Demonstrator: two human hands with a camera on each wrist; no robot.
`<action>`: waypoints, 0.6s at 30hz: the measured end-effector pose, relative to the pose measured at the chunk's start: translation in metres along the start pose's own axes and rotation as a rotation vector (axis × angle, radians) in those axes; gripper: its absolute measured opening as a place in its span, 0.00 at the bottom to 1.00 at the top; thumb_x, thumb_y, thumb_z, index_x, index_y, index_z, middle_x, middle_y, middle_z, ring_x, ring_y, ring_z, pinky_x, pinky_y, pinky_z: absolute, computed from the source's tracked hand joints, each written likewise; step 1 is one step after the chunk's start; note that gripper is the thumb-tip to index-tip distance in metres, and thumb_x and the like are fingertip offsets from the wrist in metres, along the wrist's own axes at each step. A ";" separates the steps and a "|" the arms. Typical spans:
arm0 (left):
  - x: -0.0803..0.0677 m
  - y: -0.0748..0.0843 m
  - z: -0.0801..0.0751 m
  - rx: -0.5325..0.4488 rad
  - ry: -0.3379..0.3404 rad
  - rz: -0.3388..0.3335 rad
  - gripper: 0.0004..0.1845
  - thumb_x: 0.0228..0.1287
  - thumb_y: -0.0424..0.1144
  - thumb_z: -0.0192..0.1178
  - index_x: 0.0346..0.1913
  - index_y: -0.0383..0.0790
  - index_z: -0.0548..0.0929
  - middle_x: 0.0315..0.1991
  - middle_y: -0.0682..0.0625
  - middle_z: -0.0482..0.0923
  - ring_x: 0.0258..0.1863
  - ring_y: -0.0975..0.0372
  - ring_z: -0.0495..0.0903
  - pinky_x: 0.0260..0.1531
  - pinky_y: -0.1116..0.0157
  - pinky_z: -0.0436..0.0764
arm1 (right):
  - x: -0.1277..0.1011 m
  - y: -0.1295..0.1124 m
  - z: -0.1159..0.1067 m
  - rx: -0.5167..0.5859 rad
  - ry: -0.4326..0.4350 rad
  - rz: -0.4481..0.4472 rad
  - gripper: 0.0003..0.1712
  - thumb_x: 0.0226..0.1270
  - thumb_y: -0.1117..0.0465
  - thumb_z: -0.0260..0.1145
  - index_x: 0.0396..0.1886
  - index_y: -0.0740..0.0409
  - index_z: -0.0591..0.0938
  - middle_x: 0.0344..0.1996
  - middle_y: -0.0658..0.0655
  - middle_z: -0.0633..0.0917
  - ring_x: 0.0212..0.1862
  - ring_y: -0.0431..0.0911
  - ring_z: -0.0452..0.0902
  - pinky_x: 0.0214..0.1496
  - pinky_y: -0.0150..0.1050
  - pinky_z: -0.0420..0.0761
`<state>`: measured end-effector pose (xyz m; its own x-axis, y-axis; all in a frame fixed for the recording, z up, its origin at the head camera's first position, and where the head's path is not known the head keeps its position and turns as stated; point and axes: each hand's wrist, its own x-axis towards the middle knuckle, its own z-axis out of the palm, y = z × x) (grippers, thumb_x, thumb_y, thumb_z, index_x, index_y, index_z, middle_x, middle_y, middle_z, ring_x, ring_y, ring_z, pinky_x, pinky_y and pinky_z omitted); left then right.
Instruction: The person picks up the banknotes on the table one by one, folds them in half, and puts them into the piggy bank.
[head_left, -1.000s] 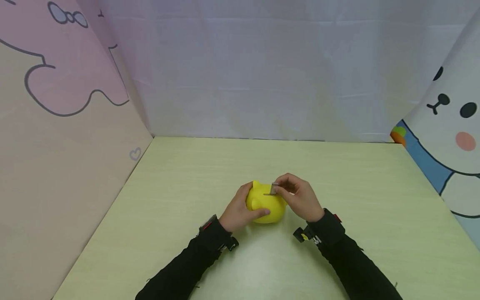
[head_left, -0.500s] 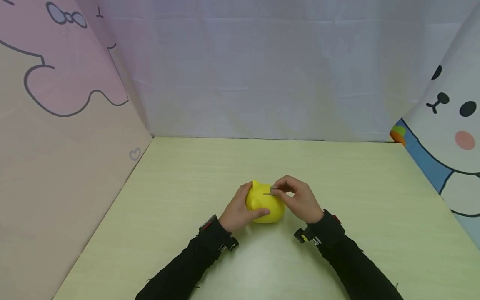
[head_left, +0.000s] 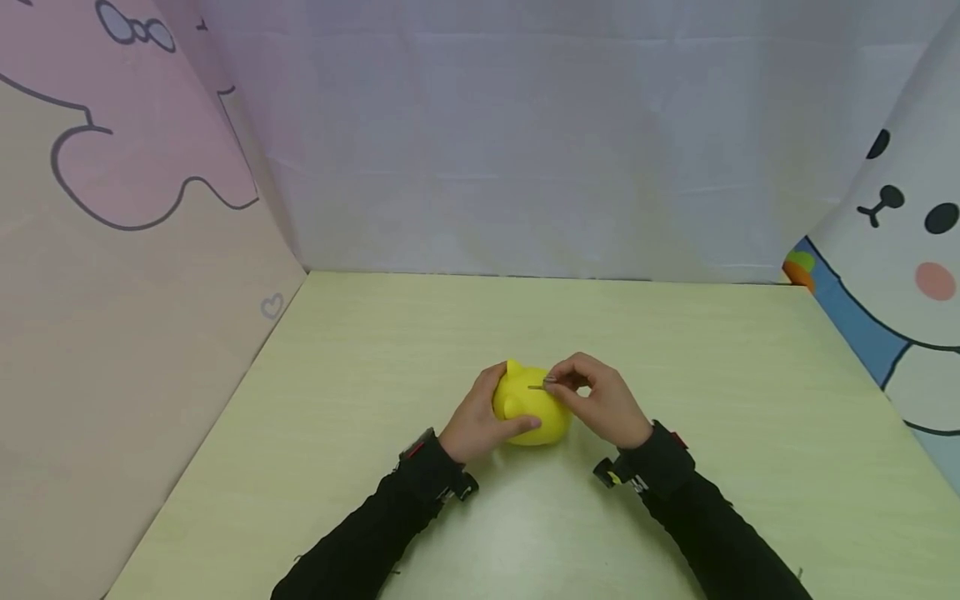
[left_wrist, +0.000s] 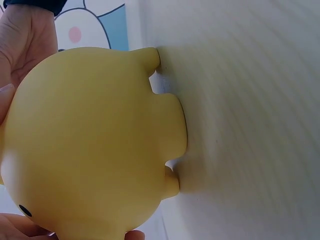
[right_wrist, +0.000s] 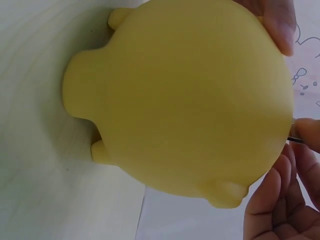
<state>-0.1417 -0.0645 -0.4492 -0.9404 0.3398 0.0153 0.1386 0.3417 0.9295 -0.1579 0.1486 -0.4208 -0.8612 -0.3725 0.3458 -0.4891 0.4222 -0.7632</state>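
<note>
A yellow piggy bank (head_left: pixel 531 408) stands on the pale green table (head_left: pixel 375 392). My left hand (head_left: pixel 480 421) grips its left side, thumb across the front. My right hand (head_left: pixel 596 398) pinches a thin silver coin (head_left: pixel 542 385) at the slot on top; only its upper edge shows. In the left wrist view the bank's body (left_wrist: pixel 95 145) fills the frame, fingers at its edges. In the right wrist view the bank (right_wrist: pixel 185 95) is seen from its side, with the coin's edge (right_wrist: pixel 295 139) under my fingertips (right_wrist: pixel 307 132).
Cartoon-printed panels wall the table: pink and beige on the left (head_left: pixel 135 250), white at the back (head_left: pixel 525 150), a rabbit face on the right (head_left: pixel 900 242). Bare tabletop lies all round the bank.
The coin has sunk lower into the slot, and my right fingers have come down with it. The left hand and the bank have stayed put.
</note>
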 end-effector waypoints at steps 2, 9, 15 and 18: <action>0.000 0.001 0.000 -0.002 0.001 0.001 0.49 0.59 0.48 0.70 0.75 0.37 0.54 0.70 0.41 0.59 0.52 0.55 0.71 0.53 0.59 0.74 | 0.000 0.000 -0.001 0.002 0.006 0.003 0.08 0.63 0.66 0.69 0.41 0.59 0.83 0.37 0.54 0.84 0.35 0.38 0.76 0.42 0.30 0.80; 0.000 0.001 0.000 -0.004 -0.002 0.002 0.48 0.59 0.48 0.70 0.75 0.37 0.54 0.70 0.41 0.60 0.51 0.55 0.71 0.52 0.60 0.74 | -0.001 0.000 -0.001 0.013 0.049 -0.052 0.07 0.64 0.66 0.68 0.42 0.59 0.83 0.38 0.54 0.85 0.37 0.38 0.79 0.43 0.32 0.84; 0.000 0.001 0.001 0.006 -0.003 0.003 0.49 0.59 0.48 0.70 0.75 0.38 0.53 0.70 0.41 0.59 0.51 0.56 0.71 0.52 0.60 0.74 | -0.001 -0.002 -0.001 -0.017 0.071 -0.085 0.04 0.64 0.66 0.68 0.38 0.57 0.85 0.35 0.52 0.85 0.37 0.38 0.79 0.42 0.30 0.83; 0.000 0.002 0.002 0.007 -0.003 0.006 0.49 0.59 0.48 0.70 0.75 0.37 0.53 0.70 0.41 0.59 0.51 0.55 0.70 0.52 0.60 0.74 | -0.001 -0.002 -0.001 -0.046 0.073 -0.075 0.03 0.63 0.66 0.69 0.36 0.56 0.85 0.34 0.51 0.85 0.36 0.38 0.78 0.41 0.30 0.83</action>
<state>-0.1410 -0.0621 -0.4480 -0.9386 0.3444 0.0196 0.1462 0.3456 0.9269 -0.1560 0.1493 -0.4194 -0.8287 -0.3445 0.4411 -0.5572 0.4335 -0.7082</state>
